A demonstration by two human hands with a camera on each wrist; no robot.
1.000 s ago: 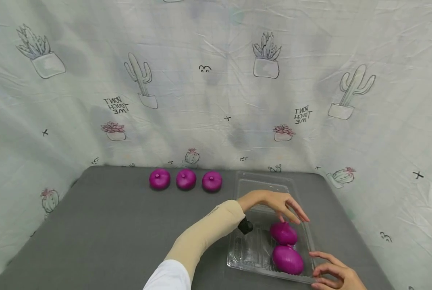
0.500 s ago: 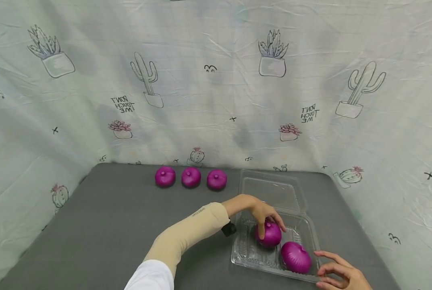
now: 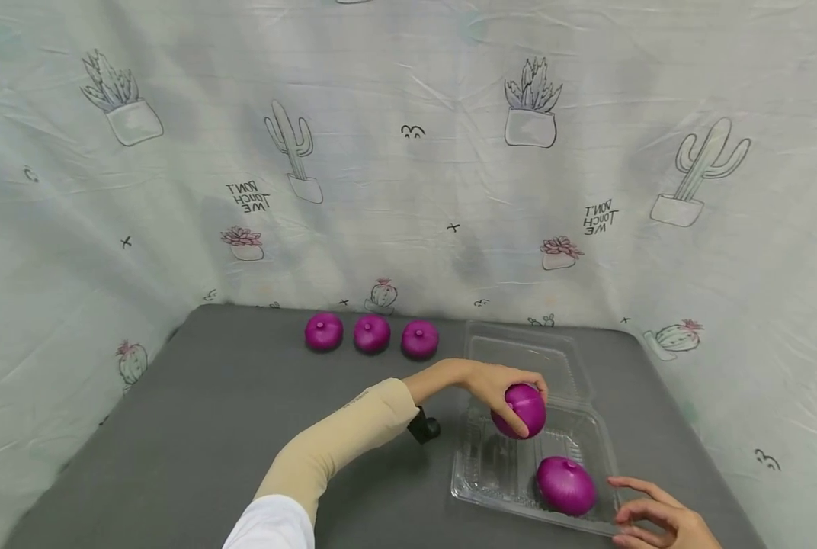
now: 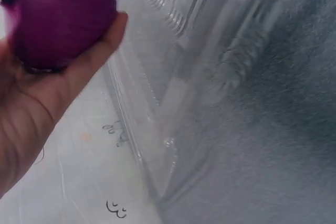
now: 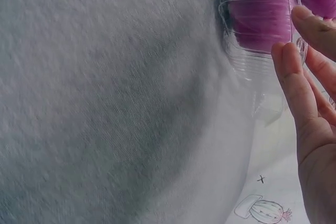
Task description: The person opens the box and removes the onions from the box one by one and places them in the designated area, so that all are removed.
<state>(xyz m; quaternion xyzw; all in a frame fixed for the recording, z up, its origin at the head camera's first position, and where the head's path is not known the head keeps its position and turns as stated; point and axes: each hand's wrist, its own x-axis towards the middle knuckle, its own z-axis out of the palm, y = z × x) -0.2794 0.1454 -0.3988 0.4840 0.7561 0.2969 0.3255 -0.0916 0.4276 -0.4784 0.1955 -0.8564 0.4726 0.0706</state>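
Note:
My left hand (image 3: 501, 385) grips a purple onion (image 3: 528, 412) over the far part of the clear plastic clamshell container (image 3: 498, 499). In the left wrist view, fingers curl round the onion (image 4: 65, 19) at the upper left. A second onion (image 3: 565, 486) lies on its side in the container's near right part. At the near right corner my right hand (image 3: 665, 518) holds the rim with thumb and fingertips. The right wrist view has the right hand (image 5: 315, 114) at that rim, with an onion (image 5: 262, 11) showing through the clear wall.
Three more onions (image 3: 372, 334) stand in a row at the table's back edge. The container's unfolded lid (image 3: 518, 351) lies flat behind its base. A printed curtain (image 3: 381, 191) hangs behind the grey table (image 3: 196, 427).
My left hand has taken hold of the farther onion and raised it away from the container floor. The other onion has turned slightly. My right hand stays at the corner.

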